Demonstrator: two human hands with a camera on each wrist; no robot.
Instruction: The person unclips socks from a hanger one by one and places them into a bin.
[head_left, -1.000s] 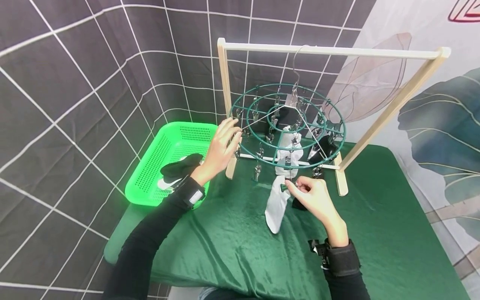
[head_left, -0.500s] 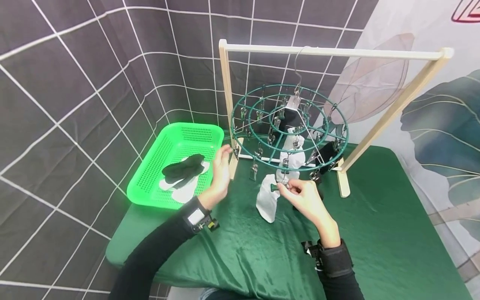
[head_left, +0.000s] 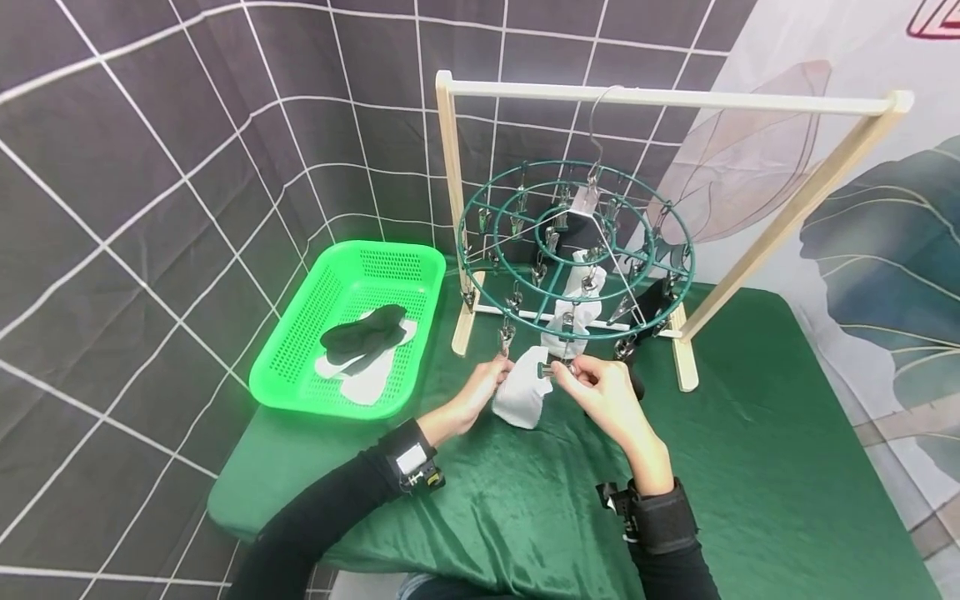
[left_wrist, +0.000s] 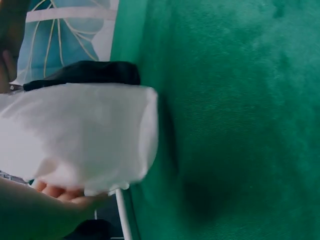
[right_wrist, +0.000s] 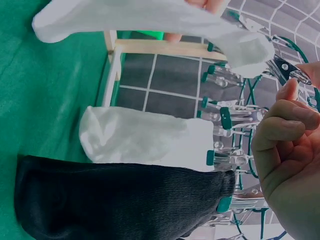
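Note:
A white sock [head_left: 522,392] hangs at the front of the round green hanger [head_left: 480,287], slanting down to the left. At its top my right hand [head_left: 611,396] pinches a metal clip with green tips [head_left: 547,369], beside the sock's opening. My left hand [head_left: 476,396] is at the sock's left edge, its fingertips partly hidden behind the fabric in the left wrist view. Whether those fingers grip the sock I cannot tell. In the right wrist view, another white sock [right_wrist: 150,140] and a black sock [right_wrist: 120,200] hang from clips close by.
A bright green basket [head_left: 281,375] at the left holds black and white socks [head_left: 363,337]. The hanger hooks over the white bar of a wooden rack [head_left: 675,100]. Several other clips [head_left: 506,337] dangle from its rings. Green cloth [head_left: 750,467] covers the table.
My left hand has come down from the hanger's left rim to the white sock. My right hand has shifted slightly left with the clip, and the sock's lower end has swung up and left.

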